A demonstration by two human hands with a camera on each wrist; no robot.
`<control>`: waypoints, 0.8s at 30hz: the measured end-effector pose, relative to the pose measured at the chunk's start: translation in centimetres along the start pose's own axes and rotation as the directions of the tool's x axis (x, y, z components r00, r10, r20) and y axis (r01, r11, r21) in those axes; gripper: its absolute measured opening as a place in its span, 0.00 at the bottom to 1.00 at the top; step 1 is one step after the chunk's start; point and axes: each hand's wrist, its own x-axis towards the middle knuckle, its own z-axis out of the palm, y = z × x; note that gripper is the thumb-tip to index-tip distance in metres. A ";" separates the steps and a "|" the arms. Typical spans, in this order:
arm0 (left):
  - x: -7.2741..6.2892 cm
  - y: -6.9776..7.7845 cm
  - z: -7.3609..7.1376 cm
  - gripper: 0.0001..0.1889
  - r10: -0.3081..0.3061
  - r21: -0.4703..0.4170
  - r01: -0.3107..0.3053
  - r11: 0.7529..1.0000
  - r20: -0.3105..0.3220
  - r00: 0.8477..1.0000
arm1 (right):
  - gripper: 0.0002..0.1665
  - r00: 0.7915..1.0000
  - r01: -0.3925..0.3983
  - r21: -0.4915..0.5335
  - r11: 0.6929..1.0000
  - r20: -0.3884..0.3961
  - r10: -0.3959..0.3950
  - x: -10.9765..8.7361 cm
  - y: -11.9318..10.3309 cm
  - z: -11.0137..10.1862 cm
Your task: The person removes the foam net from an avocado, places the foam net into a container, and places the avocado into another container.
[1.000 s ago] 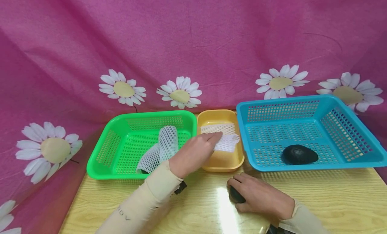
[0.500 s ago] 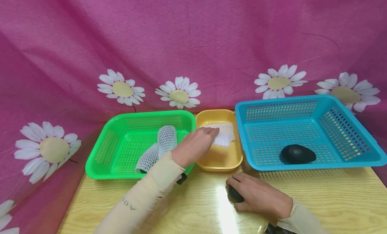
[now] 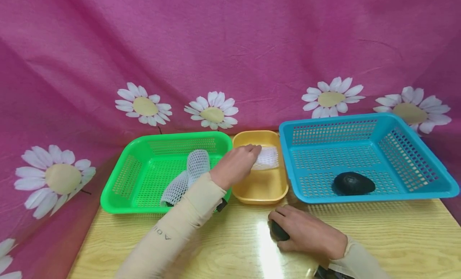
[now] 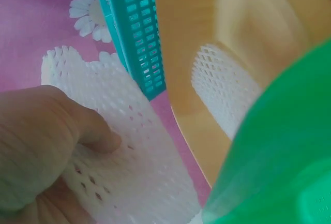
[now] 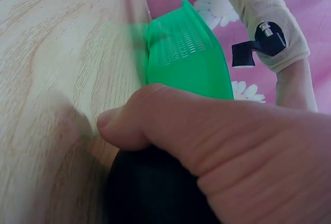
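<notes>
My left hand (image 3: 235,166) is over the yellow tray (image 3: 261,195), pinching a white foam net sleeve (image 4: 150,177) between thumb and fingers. Beyond it, a second foam net (image 4: 222,84) lies on the tray's floor in the left wrist view. My right hand (image 3: 311,235) grips a dark avocado (image 3: 279,231) on the wooden table in front of the trays; the palm hides much of the fruit. In the right wrist view the thumb (image 5: 155,113) lies along the avocado's near end.
Left of the yellow tray, a green basket (image 3: 144,139) holds two net-wrapped pieces (image 3: 199,165), dark fruit showing at one end. On the right a blue basket (image 3: 335,161) holds a bare avocado (image 3: 354,183). A pink flowered cloth (image 3: 252,63) hangs behind.
My left hand has drawn slightly back and up over the yellow tray with the foam net, which shows less beyond the fingers. My right hand stays on the avocado.
</notes>
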 end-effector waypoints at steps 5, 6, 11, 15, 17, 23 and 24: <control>0.9 0.0 0.0 0.13 -0.012 0.007 0.012 1.000 0.043 0.999 | 0.21 1.000 0.000 -0.010 1.000 -0.003 0.000 0.0 0.0 0.1; 1.1 0.0 0.0 0.13 -0.018 0.011 0.017 1.000 0.055 0.998 | 0.21 1.000 0.002 -0.011 1.000 -0.004 -0.002 0.0 0.0 0.1; 2.2 -0.2 0.0 0.15 -0.045 0.028 0.042 0.999 0.095 0.994 | 0.21 1.000 -0.003 -0.006 1.000 -0.001 0.003 -0.1 0.0 0.0; 2.8 -0.5 0.2 0.14 -0.054 0.039 0.050 0.998 0.100 0.994 | 0.22 1.000 -0.022 0.001 1.000 0.014 0.022 -0.2 0.0 0.0; 3.1 -0.6 0.4 0.14 -0.058 0.039 0.054 0.998 0.101 0.993 | 0.22 1.000 -0.025 0.004 1.000 0.014 0.025 -0.2 0.0 0.0; 3.9 -1.0 0.7 0.13 -0.060 0.038 0.056 0.998 0.114 0.992 | 0.22 1.000 -0.015 0.002 1.000 -0.008 0.015 -0.2 0.0 0.1; 4.1 -1.0 0.7 0.12 -0.056 0.038 0.052 0.998 0.112 0.992 | 0.21 1.000 -0.010 0.000 1.000 -0.014 0.010 -0.2 0.0 0.1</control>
